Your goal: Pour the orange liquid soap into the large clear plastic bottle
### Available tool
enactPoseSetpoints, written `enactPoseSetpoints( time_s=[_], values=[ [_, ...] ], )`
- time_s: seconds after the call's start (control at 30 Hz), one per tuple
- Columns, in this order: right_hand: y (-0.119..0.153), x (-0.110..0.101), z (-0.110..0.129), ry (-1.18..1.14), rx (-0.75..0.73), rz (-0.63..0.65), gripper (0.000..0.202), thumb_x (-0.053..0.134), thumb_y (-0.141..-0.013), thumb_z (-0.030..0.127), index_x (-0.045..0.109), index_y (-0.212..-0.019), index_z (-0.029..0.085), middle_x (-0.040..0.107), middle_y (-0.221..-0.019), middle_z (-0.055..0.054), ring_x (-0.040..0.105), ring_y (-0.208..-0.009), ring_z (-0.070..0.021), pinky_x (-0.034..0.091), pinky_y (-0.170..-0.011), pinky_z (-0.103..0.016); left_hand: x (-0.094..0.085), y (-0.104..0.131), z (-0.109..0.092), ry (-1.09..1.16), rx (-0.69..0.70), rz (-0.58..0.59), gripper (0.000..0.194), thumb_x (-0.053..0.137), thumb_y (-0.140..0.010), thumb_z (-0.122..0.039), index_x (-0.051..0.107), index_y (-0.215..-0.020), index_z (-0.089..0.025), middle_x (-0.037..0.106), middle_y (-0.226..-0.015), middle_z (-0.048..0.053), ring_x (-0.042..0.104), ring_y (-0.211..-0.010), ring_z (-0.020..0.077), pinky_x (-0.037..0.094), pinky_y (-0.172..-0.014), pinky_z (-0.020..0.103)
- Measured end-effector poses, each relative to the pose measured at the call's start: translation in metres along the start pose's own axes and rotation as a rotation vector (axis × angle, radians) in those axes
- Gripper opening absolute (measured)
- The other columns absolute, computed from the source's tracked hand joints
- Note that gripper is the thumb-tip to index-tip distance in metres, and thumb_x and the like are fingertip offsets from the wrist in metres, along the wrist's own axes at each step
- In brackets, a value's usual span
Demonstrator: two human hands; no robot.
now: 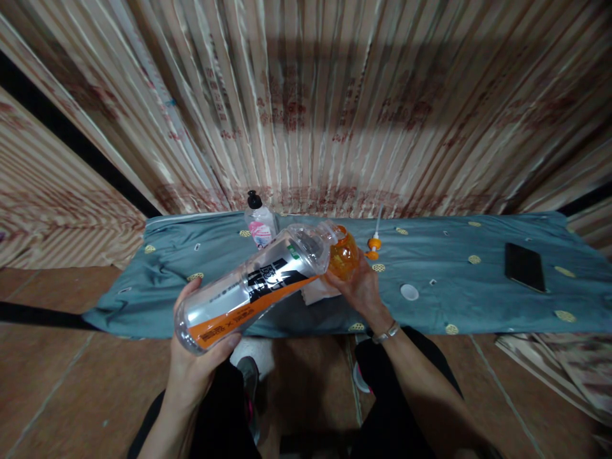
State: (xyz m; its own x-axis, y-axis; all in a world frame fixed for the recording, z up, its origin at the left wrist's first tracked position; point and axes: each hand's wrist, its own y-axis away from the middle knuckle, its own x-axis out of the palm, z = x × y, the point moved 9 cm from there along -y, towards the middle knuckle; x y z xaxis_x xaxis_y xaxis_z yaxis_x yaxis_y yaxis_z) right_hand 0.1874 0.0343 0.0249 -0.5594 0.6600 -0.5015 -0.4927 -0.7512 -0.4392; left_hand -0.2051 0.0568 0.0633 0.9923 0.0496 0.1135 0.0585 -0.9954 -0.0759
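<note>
Our long surface, draped in blue-green patterned cloth, has its near edge close to our hands. Above it, our left hand grips a large clear plastic bottle with a silver-and-orange label, its neck at the rounded translucent orange bottle gripped by our right hand. Transfer seems under way; how much remains, we cannot tell. Room opens rightward, toward the flat black rectangular device. The orange pump top with a pale tube is off, not yet refitted, near a round white cap.

A large transparent bottle with a silver and orange label is held tilted, its neck directed at a smaller translucent orange bottle held just beside it; whether their mouths touch cannot be told.
</note>
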Motion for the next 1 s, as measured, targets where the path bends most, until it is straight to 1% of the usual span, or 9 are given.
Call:
enactPoseSetpoints(
  time_s=[0.1,0.13,0.23,0.33,0.53,0.73,0.87,1.0],
  values=[
    [-0.0001,-0.0003,0.0007,0.005,0.001,-0.01,0.084,0.093,-0.083,0.064,0.071,-0.152,0.022,0.09,-0.138,-0.019,0.09,-0.124,-0.0425,0.075,-0.11,-0.063,-0.0011,-0.0004,0.001,0.0,0.002,-0.005,0.118,0.117,-0.059,-0.039,0.067,-0.165,-0.028,0.084,-0.133,0.006,0.08,-0.105,0.0268,0.062,-0.067,0.025],
    [-0.0002,-0.0003,0.0001,0.01,0.008,-0.011,0.086,0.093,-0.081,0.064,0.071,-0.152,0.021,0.09,-0.138,-0.02,0.09,-0.125,-0.0435,0.075,-0.111,-0.064,-0.0011,-0.0006,0.0012,0.002,0.001,-0.006,0.119,0.117,-0.058,-0.039,0.067,-0.165,-0.029,0.084,-0.134,0.006,0.08,-0.107,0.0275,0.063,-0.068,0.026],
    [-0.0004,0.0005,-0.0031,0.023,0.036,-0.002,0.084,0.094,-0.079,0.063,0.071,-0.151,0.026,0.09,-0.139,-0.017,0.09,-0.126,-0.0447,0.074,-0.111,-0.065,-0.001,-0.0009,0.0009,0.0,-0.003,-0.01,0.118,0.117,-0.058,-0.038,0.067,-0.165,-0.029,0.084,-0.134,0.007,0.081,-0.108,0.0293,0.066,-0.073,0.029],
    [-0.0007,0.0011,-0.0046,0.031,0.045,0.006,0.08,0.093,-0.08,0.061,0.071,-0.15,0.03,0.09,-0.137,-0.013,0.09,-0.126,-0.0442,0.075,-0.109,-0.066,-0.0004,-0.0013,0.0004,-0.001,-0.01,-0.007,0.118,0.117,-0.058,-0.037,0.067,-0.164,-0.029,0.084,-0.136,0.007,0.082,-0.109,0.0299,0.069,-0.08,0.032],
    [-0.0014,-0.0003,-0.0009,0.062,0.036,0.013,0.084,0.092,-0.081,0.065,0.071,-0.153,0.027,0.089,-0.138,-0.015,0.089,-0.126,-0.0443,0.075,-0.108,-0.064,0.0,-0.002,0.0005,-0.028,-0.007,0.011,0.117,0.114,-0.061,-0.039,0.064,-0.167,-0.029,0.083,-0.14,0.008,0.083,-0.112,0.0315,0.071,-0.084,0.034],
    [-0.0011,-0.0011,0.0035,0.015,0.047,0.022,0.08,0.093,-0.083,0.061,0.07,-0.152,0.03,0.09,-0.138,-0.014,0.089,-0.126,-0.0433,0.074,-0.111,-0.062,0.0007,-0.0023,-0.0006,-0.047,-0.014,0.021,0.115,0.113,-0.063,-0.04,0.064,-0.167,-0.029,0.084,-0.146,0.012,0.084,-0.118,0.0368,0.073,-0.084,0.038],
    [-0.0016,-0.0011,0.0041,0.003,0.042,0.032,0.074,0.093,-0.084,0.058,0.07,-0.15,0.033,0.09,-0.138,-0.011,0.089,-0.127,-0.0427,0.074,-0.11,-0.061,0.0012,-0.0028,-0.0009,-0.058,-0.01,0.024,0.115,0.113,-0.063,-0.041,0.064,-0.166,-0.03,0.084,-0.146,0.011,0.085,-0.118,0.0379,0.075,-0.086,0.041],
    [-0.0019,-0.0017,0.0034,-0.01,0.053,0.038,0.082,0.096,-0.081,0.061,0.071,-0.151,0.027,0.09,-0.14,-0.016,0.089,-0.125,-0.0434,0.073,-0.112,-0.064,-0.0001,-0.0029,0.0004,-0.041,-0.002,0.015,0.119,0.115,-0.062,-0.042,0.062,-0.168,-0.031,0.083,-0.145,0.01,0.085,-0.118,0.0365,0.074,-0.088,0.039]
  ],
)
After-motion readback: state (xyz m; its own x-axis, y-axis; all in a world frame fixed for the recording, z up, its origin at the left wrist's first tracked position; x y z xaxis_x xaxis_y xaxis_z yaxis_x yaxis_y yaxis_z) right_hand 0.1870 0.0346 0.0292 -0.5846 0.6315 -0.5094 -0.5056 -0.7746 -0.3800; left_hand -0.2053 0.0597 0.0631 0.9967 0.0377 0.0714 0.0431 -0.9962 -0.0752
